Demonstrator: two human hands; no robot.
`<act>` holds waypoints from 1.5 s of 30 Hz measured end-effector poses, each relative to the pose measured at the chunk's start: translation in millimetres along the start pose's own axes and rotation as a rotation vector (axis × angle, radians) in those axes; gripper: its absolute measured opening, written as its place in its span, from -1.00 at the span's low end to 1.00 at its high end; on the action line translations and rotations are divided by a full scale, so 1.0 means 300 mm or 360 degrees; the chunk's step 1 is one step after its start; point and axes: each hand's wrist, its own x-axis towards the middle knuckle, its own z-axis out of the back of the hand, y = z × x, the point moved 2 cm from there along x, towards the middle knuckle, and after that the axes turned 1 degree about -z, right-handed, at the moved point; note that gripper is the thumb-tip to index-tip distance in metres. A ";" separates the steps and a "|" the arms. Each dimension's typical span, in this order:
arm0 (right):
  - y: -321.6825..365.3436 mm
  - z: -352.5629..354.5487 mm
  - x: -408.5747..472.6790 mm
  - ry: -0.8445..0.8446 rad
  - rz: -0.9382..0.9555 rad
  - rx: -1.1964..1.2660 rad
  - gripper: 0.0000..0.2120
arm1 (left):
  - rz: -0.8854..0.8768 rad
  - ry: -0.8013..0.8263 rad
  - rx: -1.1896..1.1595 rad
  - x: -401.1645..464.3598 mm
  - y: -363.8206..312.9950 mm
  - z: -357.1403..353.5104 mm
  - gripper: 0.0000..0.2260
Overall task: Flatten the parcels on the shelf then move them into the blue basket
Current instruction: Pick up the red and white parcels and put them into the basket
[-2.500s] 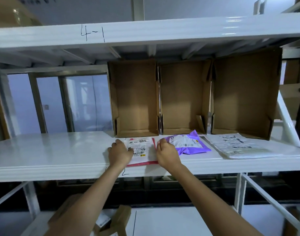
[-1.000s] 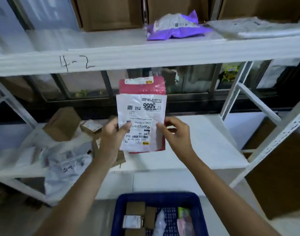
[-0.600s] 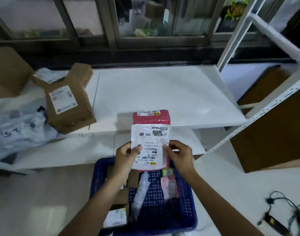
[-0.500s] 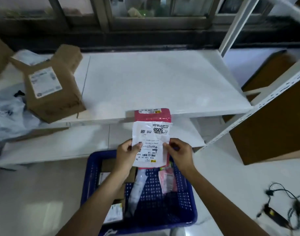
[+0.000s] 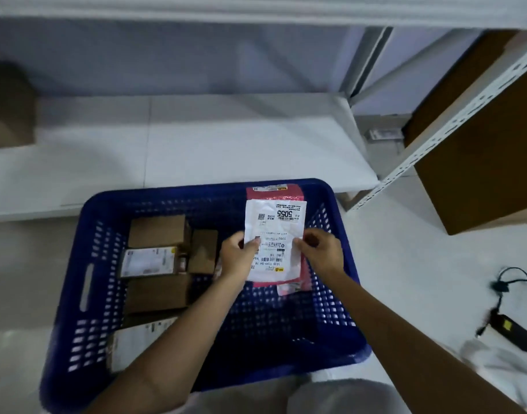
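A flat red parcel (image 5: 274,222) with a large white label marked 5055 hangs over the right half of the blue basket (image 5: 86,282). My left hand (image 5: 237,258) pinches its lower left edge and my right hand (image 5: 319,253) pinches its lower right edge. The parcel's top end reaches the basket's far rim. Inside the basket lie several brown cardboard boxes (image 5: 156,231) on the left, some with white labels. A pale pink packet (image 5: 289,289) peeks out beneath the held parcel.
The basket stands on the white floor in front of the lowest white shelf board (image 5: 226,144). A perforated white shelf post (image 5: 441,130) rises at the right, with a brown box (image 5: 480,162) behind it. Black cables and a charger (image 5: 513,324) lie on the floor at far right.
Both hands carried the red parcel down from the upper shelf to just above the basket. The view tilted down, so the basket now fills the middle.
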 end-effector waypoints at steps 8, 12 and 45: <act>-0.291 -0.180 -0.001 0.0125 -0.0373 -0.0502 -0.88 | 0.0231 0.0057 0.0122 0.046 0.393 -0.131 -0.88; -0.410 -0.275 0.021 0.0139 -0.0574 -0.0634 -0.82 | 0.0406 0.0227 0.0216 0.090 0.550 -0.199 -0.77; -0.406 -0.361 -0.007 0.0624 -0.0567 -0.0662 -0.39 | 0.0414 0.0314 0.0651 0.182 0.528 -0.165 -0.70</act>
